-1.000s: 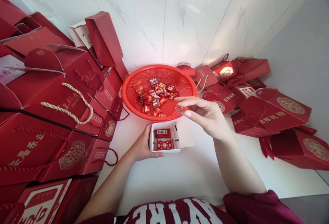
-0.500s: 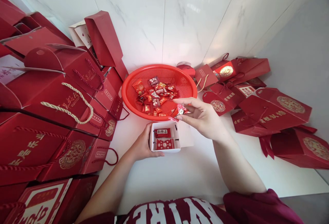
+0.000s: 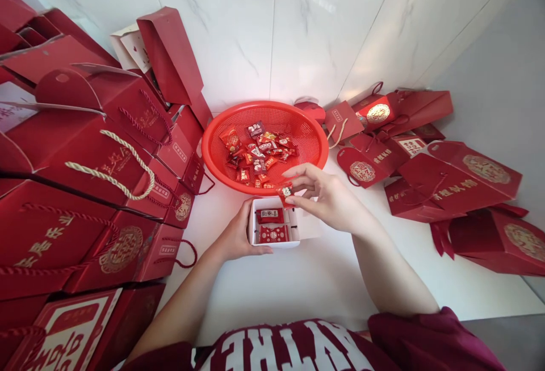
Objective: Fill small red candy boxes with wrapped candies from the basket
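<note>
My left hand (image 3: 239, 230) grips a small white box (image 3: 276, 243) by its left side, thumb along the near edge. Two red wrapped candies lie inside: a candy with a pale label (image 3: 269, 215) at the back and a red patterned candy (image 3: 273, 234) in front. Pinched between the thumb and fingers of my right hand (image 3: 326, 195) is a red wrapped candy (image 3: 285, 191) with a pale figure on it, just above the box's back right corner. Directly behind stands a red plastic basket (image 3: 208, 155) with many wrapped candies (image 3: 259, 152) in it.
Red gift boxes and bags with rope handles (image 3: 114, 161) are stacked along the left. More red gift boxes (image 3: 460, 178) lie at the right. A white tiled wall (image 3: 238, 36) rises behind the basket, and the white tabletop (image 3: 285, 291) extends in front of me.
My right hand has moved slightly left with the candy, which has turned and now hangs closer over the box. My left hand keeps its hold on the box.
</note>
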A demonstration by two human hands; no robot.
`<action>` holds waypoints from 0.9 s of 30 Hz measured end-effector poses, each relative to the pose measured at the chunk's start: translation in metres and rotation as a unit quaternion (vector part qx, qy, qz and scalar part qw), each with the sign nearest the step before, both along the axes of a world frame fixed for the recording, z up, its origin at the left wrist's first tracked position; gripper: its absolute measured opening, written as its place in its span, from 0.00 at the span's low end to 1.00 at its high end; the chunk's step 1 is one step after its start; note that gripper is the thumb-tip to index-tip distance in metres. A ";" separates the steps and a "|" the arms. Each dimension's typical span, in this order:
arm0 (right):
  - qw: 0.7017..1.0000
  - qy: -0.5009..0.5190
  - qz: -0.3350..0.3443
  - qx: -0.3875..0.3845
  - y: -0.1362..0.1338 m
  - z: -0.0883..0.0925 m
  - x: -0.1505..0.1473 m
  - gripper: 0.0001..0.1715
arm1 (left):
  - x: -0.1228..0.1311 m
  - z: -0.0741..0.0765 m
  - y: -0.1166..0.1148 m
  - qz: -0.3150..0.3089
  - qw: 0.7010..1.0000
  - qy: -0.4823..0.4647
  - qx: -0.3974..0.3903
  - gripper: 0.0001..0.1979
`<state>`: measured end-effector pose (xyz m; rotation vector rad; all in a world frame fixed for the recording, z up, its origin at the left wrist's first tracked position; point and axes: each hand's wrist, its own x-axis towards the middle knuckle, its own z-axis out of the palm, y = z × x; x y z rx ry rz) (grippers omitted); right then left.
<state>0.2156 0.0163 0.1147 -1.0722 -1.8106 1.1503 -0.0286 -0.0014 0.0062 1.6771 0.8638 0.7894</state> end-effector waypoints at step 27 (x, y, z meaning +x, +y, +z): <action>0.829 -0.489 0.206 0.175 -0.001 -0.023 -0.027 0.15 | -0.002 -0.003 0.001 0.000 0.999 0.047 0.025 0.53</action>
